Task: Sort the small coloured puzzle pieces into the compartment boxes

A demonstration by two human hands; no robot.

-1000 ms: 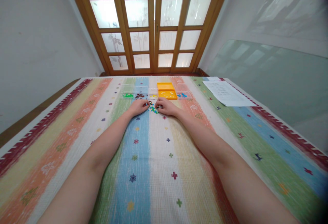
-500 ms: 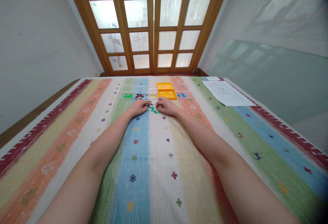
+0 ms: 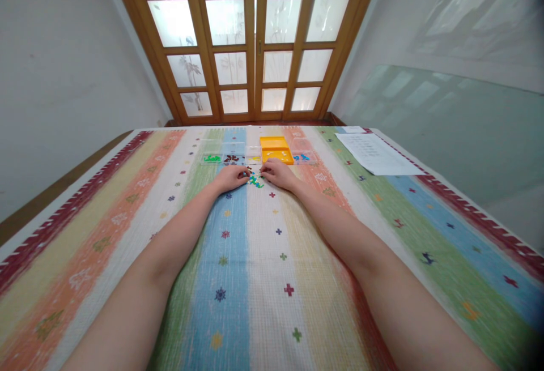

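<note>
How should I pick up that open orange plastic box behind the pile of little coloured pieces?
Probably pinch the orange plastic box by its near wall, coming from above: clear plastic boxes sit close on both sides, and the near wall faces the right hand.

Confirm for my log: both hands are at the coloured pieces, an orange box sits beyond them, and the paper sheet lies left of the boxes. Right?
Not quite: the head view shows the paper sheet right of the boxes. The rest holds.

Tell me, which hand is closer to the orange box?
Right. The right hand lies just in front of the orange box; the left hand sits farther left, near the clear boxes.
</note>
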